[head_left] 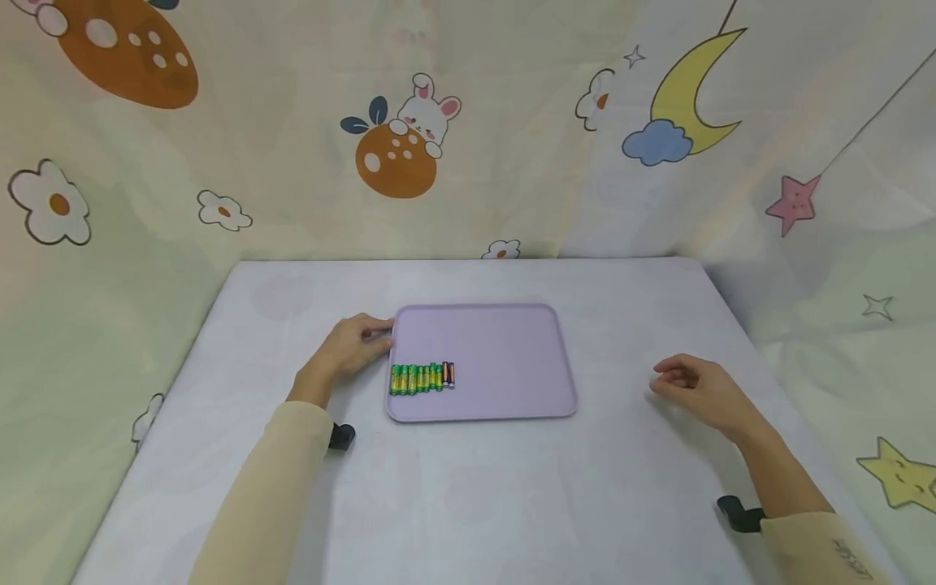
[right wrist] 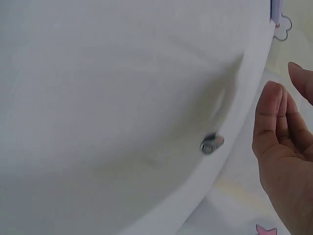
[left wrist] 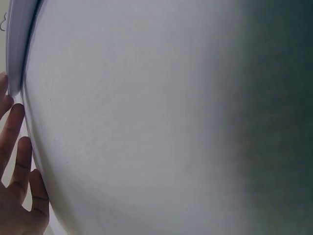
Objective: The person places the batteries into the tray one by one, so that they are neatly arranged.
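Observation:
A pale purple tray (head_left: 504, 357) lies on the table. At its left end several green batteries (head_left: 413, 379) stand side by side in a row, with two slimmer black-and-orange batteries (head_left: 448, 374) at the row's right end. My left hand (head_left: 351, 345) touches the tray's left rim with thumb and forefinger; its fingers (left wrist: 19, 156) look extended in the left wrist view. Away to the tray's right, my right hand (head_left: 695, 390) hovers with loosely bent fingers and a gap at the thumb. A small silvery object (right wrist: 211, 143), blurred and of unclear kind, shows apart from those fingers in the right wrist view.
The white-covered table (head_left: 453, 496) extends around the tray. Behind it hangs a printed cloth (head_left: 512, 162) with rabbits, flowers and stars, which also falls along both sides. Black wrist mounts (head_left: 341, 436) show under the sleeves.

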The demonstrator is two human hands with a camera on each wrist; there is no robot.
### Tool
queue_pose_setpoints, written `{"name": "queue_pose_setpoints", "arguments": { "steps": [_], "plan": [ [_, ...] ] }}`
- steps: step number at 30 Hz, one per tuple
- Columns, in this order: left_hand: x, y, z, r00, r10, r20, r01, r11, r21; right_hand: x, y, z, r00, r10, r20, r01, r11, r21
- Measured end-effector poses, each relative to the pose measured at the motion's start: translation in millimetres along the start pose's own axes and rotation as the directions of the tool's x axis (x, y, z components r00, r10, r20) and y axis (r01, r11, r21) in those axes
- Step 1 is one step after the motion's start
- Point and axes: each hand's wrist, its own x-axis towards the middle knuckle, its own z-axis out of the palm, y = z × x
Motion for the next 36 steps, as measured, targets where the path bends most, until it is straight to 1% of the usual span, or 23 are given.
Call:
{"name": "queue_pose_setpoints", "arguments": {
  "steps": [5, 8, 11, 16, 22, 27, 31, 34, 36],
  "plan": [
    [0.5, -0.1, 0.1, 1.0, 0.007, -0.002, -0.007, 1.0, 0.004, -8.9, 10, -15, 0.995, 0.055, -0.08, -0.06, 0.997, -0.058],
    [0.4, -0.3, 0.2, 1.0, 0.01, -0.001, -0.01, 1.0, 0.008, -10.3, 17, -21, 0.992, 0.081, -0.099, -0.091, 0.991, -0.1],
    [0.1, 0.5, 0.1, 1.0, 0.004, 0.002, -0.004, 1.0, 0.008, -10.7, 25, -24, 0.991, 0.103, -0.087, -0.114, 0.985, -0.129],
    [0.4, 2.4, 0.3, 1.0, 0.014, 0.002, -0.014, 1.0, 0.006, -12.7, 34, -28, 0.985, 0.144, -0.098, -0.158, 0.975, -0.158],
    [1.7, 0.8, 1.4, 1.0, -0.004, -0.011, 0.004, 1.0, -0.02, -13.1, 36, -31, 0.976, 0.218, -0.029, -0.219, 0.961, -0.171],
    [2.2, -1.7, 0.1, 1.0, -0.003, -0.014, 0.003, 1.0, -0.024, -11.1, 35, -28, 0.967, 0.254, -0.025, -0.255, 0.953, -0.164],
    [1.8, -2.5, -1.1, 1.0, 0.003, -0.006, -0.003, 1.0, -0.029, -9.8, 34, -23, 0.965, 0.262, -0.019, -0.261, 0.949, -0.175],
    [1.8, -3.0, -1.1, 1.0, 0.01, -0.002, -0.01, 0.999, -0.031, -8.1, 33, -20, 0.969, 0.246, -0.034, -0.248, 0.951, -0.185],
    [2.1, -3.5, -0.5, 1.0, 0.008, -0.005, -0.008, 1.0, -0.025, -5.7, 32, -17, 0.971, 0.234, -0.038, -0.237, 0.957, -0.169]
  ]
}}
